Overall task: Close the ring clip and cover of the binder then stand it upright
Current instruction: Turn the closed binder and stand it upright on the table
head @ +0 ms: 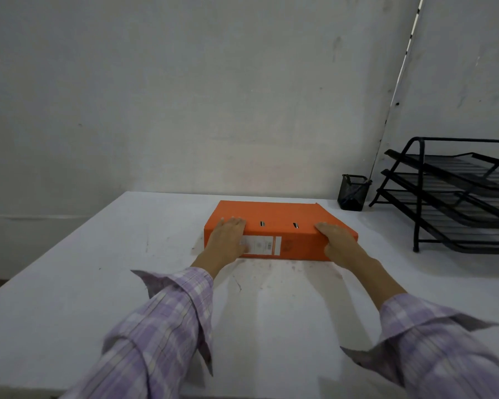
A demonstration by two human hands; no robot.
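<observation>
An orange binder (274, 216) lies flat on the white table (69, 283) with its cover shut and its labelled spine facing me. Two metal ring slots show in the cover near the spine edge. My left hand (228, 239) grips the left end of the spine, fingers over the cover's top and thumb on the white label. At the right end, my right hand (339, 240) holds the spine the same way. The ring clip inside is hidden.
A black mesh pen cup (353, 192) stands behind the binder to the right. A black three-tier wire tray rack (455, 197) fills the table's right side. The wall rises just behind the table's far edge.
</observation>
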